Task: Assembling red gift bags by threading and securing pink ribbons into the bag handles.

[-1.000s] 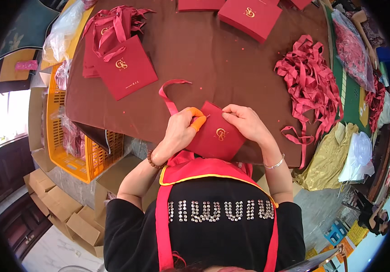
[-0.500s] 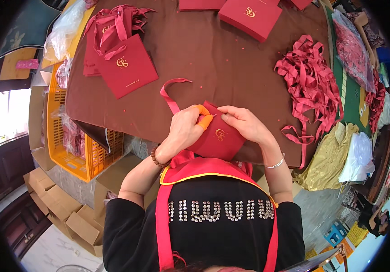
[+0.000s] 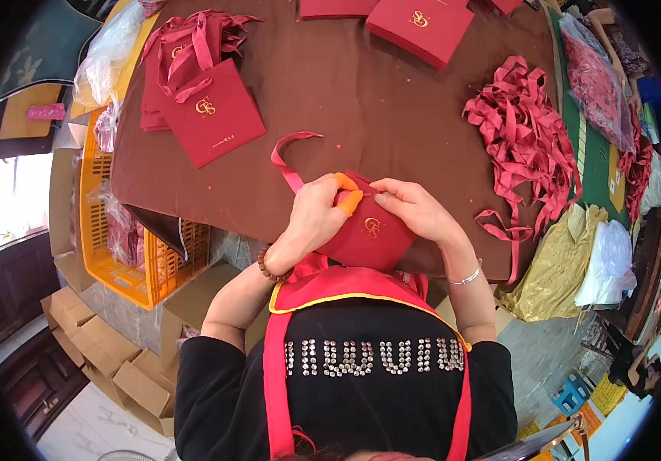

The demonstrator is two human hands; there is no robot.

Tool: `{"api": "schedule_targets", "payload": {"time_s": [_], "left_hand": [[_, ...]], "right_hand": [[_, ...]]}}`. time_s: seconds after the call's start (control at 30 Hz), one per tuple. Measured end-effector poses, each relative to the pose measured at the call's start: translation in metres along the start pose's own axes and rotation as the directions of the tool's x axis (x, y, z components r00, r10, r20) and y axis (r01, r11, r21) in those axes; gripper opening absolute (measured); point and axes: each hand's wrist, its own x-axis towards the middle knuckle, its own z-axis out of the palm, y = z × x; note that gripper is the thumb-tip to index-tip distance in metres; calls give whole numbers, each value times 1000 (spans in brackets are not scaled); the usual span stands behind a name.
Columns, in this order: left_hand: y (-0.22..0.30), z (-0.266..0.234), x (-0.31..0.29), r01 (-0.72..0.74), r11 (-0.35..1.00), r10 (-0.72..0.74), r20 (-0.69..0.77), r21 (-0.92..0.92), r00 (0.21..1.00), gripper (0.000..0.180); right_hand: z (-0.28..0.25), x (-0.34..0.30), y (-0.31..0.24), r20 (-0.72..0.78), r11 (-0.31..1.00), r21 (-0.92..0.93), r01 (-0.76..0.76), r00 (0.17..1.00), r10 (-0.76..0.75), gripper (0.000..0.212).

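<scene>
Near the table's front edge, a small dark red paper bag (image 3: 367, 233) with a gold emblem lies tilted between both hands. My left hand (image 3: 318, 210), orange covers on its thumb and index finger, is closed in a pinch at the bag's upper edge. A small pale tip, apparently a ribbon end, shows by those fingertips. A red ribbon handle (image 3: 287, 163) runs from behind the left hand onto the tabletop, its other end free. My right hand (image 3: 416, 209) is closed on the bag's upper right edge, thumb in front. The fingers behind the bag are hidden.
Finished-looking red bags with ribbon handles (image 3: 219, 115) lie at the far left of the brown-covered table (image 3: 330, 92). Flat red bags (image 3: 420, 31) are stacked at the back. A heap of red ribbons (image 3: 521, 146) lies right. An orange crate (image 3: 150, 280) stands left, below table height.
The left thumb and index finger have shifted slightly at the bag's upper edge, by the pale tip. The right hand keeps its place on the bag.
</scene>
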Motion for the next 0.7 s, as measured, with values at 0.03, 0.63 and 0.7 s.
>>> {"api": "schedule_targets", "payload": {"time_s": [0.03, 0.63, 0.7], "left_hand": [[1, 0, 0, 21, 999, -22, -26, -37, 999, 17], [2, 0, 3, 3, 1000, -4, -29, -30, 1000, 15], [0, -4, 2, 12, 1000, -12, -5, -21, 1000, 14]], "right_hand": [[0, 1, 5, 3, 999, 42, 3, 1000, -3, 33], [2, 0, 3, 31, 991, 131, 8, 999, -12, 25], [0, 0, 4, 35, 988, 153, 1, 999, -6, 25]]}}
